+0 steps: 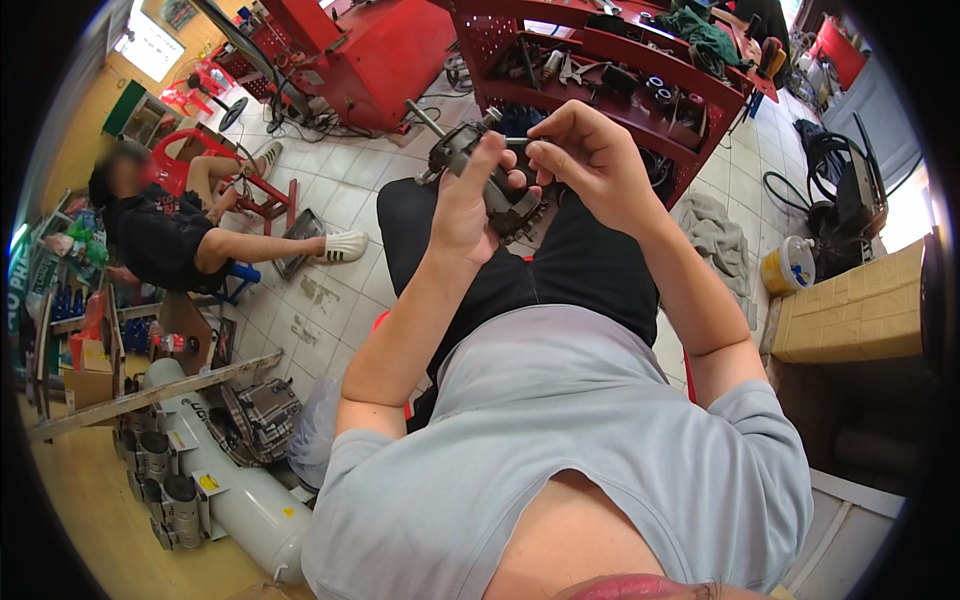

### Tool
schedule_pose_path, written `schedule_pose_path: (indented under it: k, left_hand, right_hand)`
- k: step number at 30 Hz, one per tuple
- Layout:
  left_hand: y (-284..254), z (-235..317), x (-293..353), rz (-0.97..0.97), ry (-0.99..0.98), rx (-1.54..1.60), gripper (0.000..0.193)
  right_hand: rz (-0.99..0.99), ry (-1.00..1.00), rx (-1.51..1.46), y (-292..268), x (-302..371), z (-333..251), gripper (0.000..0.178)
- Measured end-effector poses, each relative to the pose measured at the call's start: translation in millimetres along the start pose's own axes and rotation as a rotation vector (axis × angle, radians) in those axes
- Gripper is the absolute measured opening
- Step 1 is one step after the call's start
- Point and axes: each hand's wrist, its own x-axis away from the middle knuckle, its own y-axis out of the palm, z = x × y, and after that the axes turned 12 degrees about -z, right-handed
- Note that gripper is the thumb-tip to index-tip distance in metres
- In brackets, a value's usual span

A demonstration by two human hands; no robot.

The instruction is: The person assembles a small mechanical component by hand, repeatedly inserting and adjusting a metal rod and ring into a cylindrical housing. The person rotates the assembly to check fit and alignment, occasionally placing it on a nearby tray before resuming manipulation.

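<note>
Fingers of left hand (463,215) curled around dark metal assembly (509,209), which is thus apparently steadied; just beside them, slim rod (517,142) is pinched by fingertips of right hand (592,152), seemingly for finer control.

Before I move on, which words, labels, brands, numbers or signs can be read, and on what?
I won't copy wording; it stands on:
Green panel: large white letters.
White tank: dark lettering, not fully legible.
Seated person's dark top: reddish print, too small.
Metal part: none legible.
</note>
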Motion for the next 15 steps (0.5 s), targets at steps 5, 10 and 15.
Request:
schedule_pose_path:
  k: [5,10,15]
  left_hand:
    - [2.1,-7.4,-0.1,0.000,-0.022,-0.149,0.011]
    - [4.4,-2.1,1.2,0.060,0.018,0.015,0.011]
    - [-1.0,5.3,-1.7,0.081,0.072,-0.035,0.012]
  right_hand:
    - [-0.009,-0.053,-0.125,-7.9,-1.4,1.8,0.011]
    - [-0.028,-0.010,-0.033,-12.2,-4.2,5.3,0.014]
    - [-0.031,0.063,0.088,-13.1,-6.3,10.1,0.014]
